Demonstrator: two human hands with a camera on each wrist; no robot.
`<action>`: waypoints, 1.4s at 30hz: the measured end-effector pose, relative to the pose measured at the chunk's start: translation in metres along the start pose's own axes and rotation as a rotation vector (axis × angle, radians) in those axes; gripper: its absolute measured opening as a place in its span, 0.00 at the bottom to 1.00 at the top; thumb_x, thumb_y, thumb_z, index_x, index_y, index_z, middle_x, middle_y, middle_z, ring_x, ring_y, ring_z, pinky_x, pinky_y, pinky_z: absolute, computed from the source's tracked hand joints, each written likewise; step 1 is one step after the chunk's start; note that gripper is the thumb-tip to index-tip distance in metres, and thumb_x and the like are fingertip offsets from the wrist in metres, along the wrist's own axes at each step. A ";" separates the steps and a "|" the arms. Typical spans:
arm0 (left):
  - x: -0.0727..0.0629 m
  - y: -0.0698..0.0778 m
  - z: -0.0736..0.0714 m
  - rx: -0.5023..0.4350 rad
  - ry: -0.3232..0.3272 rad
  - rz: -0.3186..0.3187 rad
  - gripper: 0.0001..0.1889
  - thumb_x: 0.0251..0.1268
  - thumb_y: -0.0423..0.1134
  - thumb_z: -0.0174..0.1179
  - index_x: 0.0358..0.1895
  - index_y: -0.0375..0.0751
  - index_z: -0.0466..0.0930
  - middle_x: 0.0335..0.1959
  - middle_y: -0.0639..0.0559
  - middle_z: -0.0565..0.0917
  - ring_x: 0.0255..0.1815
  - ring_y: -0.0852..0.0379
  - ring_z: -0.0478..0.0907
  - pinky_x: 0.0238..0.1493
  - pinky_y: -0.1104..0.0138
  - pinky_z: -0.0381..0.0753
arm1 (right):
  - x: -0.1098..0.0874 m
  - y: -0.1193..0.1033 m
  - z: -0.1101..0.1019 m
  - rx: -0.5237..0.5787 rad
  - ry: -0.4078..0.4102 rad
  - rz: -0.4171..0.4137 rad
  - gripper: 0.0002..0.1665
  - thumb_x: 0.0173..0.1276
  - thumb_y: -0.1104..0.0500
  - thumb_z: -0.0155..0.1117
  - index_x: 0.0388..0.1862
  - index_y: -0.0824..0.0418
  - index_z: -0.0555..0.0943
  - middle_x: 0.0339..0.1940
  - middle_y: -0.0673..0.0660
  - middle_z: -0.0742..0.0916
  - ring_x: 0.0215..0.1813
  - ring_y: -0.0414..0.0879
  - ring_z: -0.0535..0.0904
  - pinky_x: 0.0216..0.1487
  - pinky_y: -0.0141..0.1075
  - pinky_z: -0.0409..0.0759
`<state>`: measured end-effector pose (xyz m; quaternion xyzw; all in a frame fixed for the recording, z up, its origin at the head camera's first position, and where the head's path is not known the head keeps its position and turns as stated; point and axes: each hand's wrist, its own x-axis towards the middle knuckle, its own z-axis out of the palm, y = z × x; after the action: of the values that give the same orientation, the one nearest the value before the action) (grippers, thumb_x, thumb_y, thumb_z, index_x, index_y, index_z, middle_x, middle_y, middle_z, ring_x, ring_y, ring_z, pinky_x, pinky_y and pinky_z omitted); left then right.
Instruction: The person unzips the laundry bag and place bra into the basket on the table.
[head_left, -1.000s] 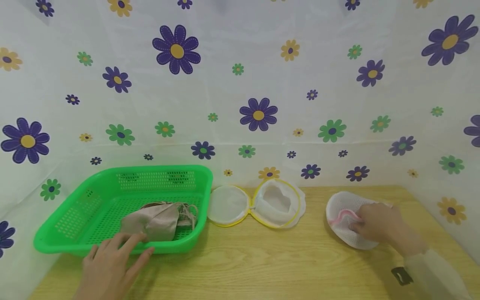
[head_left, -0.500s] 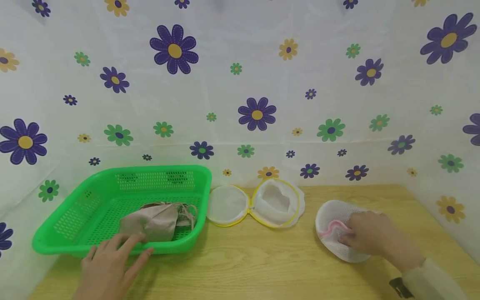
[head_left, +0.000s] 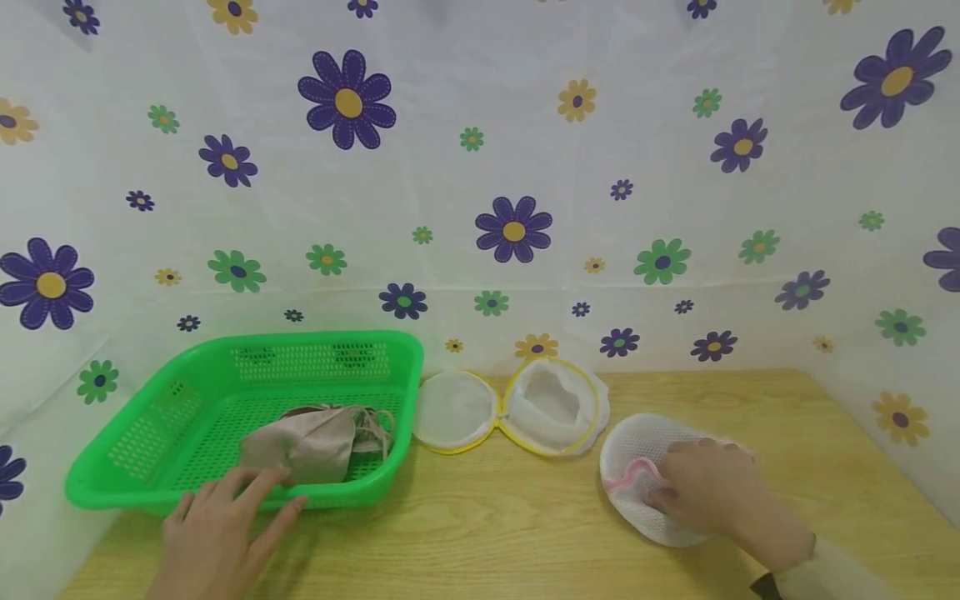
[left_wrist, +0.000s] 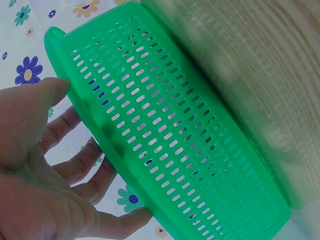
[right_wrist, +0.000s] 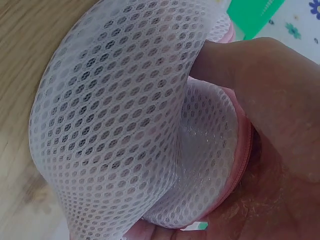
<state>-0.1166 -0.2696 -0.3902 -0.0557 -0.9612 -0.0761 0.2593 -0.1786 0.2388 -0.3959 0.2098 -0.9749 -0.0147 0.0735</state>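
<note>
My left hand [head_left: 217, 525] holds the near rim of a green plastic basket [head_left: 93, 495], fingers over the rim and thumb by its outer side. The left wrist view shows the perforated wall of this basket [left_wrist: 165, 115], with the fingertips hidden behind its rim. A crumpled beige cloth with thin straps [head_left: 307, 442] lies inside. At the right, my right hand [head_left: 712, 487] grips a white mesh laundry bag [head_left: 630, 442] with pink trim. The right wrist view shows the bag's honeycomb mesh [right_wrist: 110, 110] and a pink zipper [right_wrist: 242, 145] against the palm.
Between basket and right hand, a white mesh bag with yellow edging [head_left: 555, 446] lies spread open in two round halves on the wooden table [head_left: 480, 533]. A flower-printed white curtain [head_left: 450, 183] hangs right behind the table.
My right hand has moved left and nearer to me along the table with the pink-trimmed laundry bag. The left hand and the basket have stayed in place.
</note>
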 end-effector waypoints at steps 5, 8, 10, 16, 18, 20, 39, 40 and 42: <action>0.000 -0.001 0.000 0.008 0.004 0.007 0.16 0.61 0.53 0.71 0.48 0.54 0.83 0.45 0.45 0.86 0.44 0.32 0.83 0.43 0.27 0.75 | 0.002 -0.016 0.002 -0.027 0.039 -0.001 0.22 0.61 0.41 0.71 0.17 0.47 0.73 0.20 0.43 0.74 0.23 0.44 0.70 0.21 0.44 0.71; 0.000 -0.001 -0.001 0.007 0.003 0.010 0.16 0.61 0.53 0.71 0.48 0.54 0.83 0.45 0.45 0.86 0.44 0.32 0.83 0.43 0.26 0.74 | 0.004 -0.026 0.002 -0.033 0.062 0.008 0.24 0.64 0.40 0.69 0.15 0.49 0.72 0.18 0.45 0.72 0.22 0.46 0.69 0.20 0.43 0.71; 0.000 0.000 -0.001 0.007 0.003 0.009 0.16 0.61 0.53 0.71 0.48 0.54 0.83 0.45 0.46 0.86 0.44 0.31 0.83 0.43 0.26 0.74 | 0.005 -0.032 0.003 -0.036 0.069 0.007 0.26 0.65 0.40 0.67 0.14 0.49 0.72 0.17 0.46 0.72 0.21 0.47 0.70 0.20 0.42 0.70; 0.000 0.001 -0.002 0.004 -0.009 0.003 0.16 0.62 0.54 0.70 0.49 0.55 0.83 0.46 0.46 0.86 0.46 0.32 0.82 0.41 0.26 0.75 | 0.007 -0.043 0.009 -0.065 0.114 -0.030 0.28 0.69 0.41 0.64 0.13 0.50 0.69 0.15 0.49 0.74 0.19 0.48 0.71 0.20 0.41 0.70; 0.000 0.001 -0.002 0.002 -0.016 -0.001 0.16 0.63 0.54 0.70 0.49 0.55 0.82 0.46 0.45 0.86 0.47 0.32 0.82 0.42 0.26 0.74 | 0.008 -0.045 0.011 -0.077 0.151 -0.056 0.28 0.69 0.43 0.63 0.13 0.51 0.68 0.15 0.50 0.75 0.19 0.49 0.71 0.20 0.40 0.69; 0.000 0.001 -0.002 0.000 -0.020 -0.004 0.15 0.63 0.54 0.69 0.49 0.55 0.82 0.47 0.45 0.86 0.48 0.31 0.82 0.43 0.26 0.74 | 0.009 -0.048 0.012 -0.068 0.156 -0.068 0.27 0.70 0.43 0.62 0.14 0.51 0.69 0.15 0.50 0.75 0.19 0.49 0.70 0.22 0.41 0.70; 0.000 0.002 -0.002 -0.016 -0.014 -0.014 0.14 0.63 0.53 0.70 0.47 0.55 0.82 0.46 0.45 0.86 0.48 0.31 0.82 0.44 0.26 0.72 | 0.010 -0.081 0.005 -0.017 0.156 -0.120 0.33 0.72 0.41 0.61 0.09 0.49 0.64 0.14 0.48 0.72 0.18 0.45 0.65 0.20 0.37 0.66; 0.000 0.001 -0.002 -0.016 -0.014 -0.014 0.14 0.63 0.53 0.70 0.48 0.55 0.82 0.46 0.45 0.86 0.47 0.31 0.82 0.44 0.25 0.72 | 0.010 -0.083 0.005 -0.011 0.150 -0.120 0.33 0.72 0.41 0.61 0.09 0.49 0.64 0.14 0.48 0.72 0.18 0.45 0.65 0.20 0.37 0.66; 0.000 0.001 -0.002 -0.014 -0.012 -0.014 0.15 0.63 0.53 0.69 0.48 0.55 0.82 0.46 0.44 0.86 0.47 0.30 0.82 0.44 0.25 0.72 | 0.011 -0.088 0.005 -0.010 0.147 -0.131 0.34 0.73 0.41 0.61 0.08 0.50 0.64 0.14 0.48 0.73 0.17 0.46 0.66 0.20 0.38 0.66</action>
<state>-0.1153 -0.2689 -0.3886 -0.0513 -0.9626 -0.0841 0.2525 -0.1534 0.1546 -0.4047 0.2731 -0.9510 -0.0087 0.1449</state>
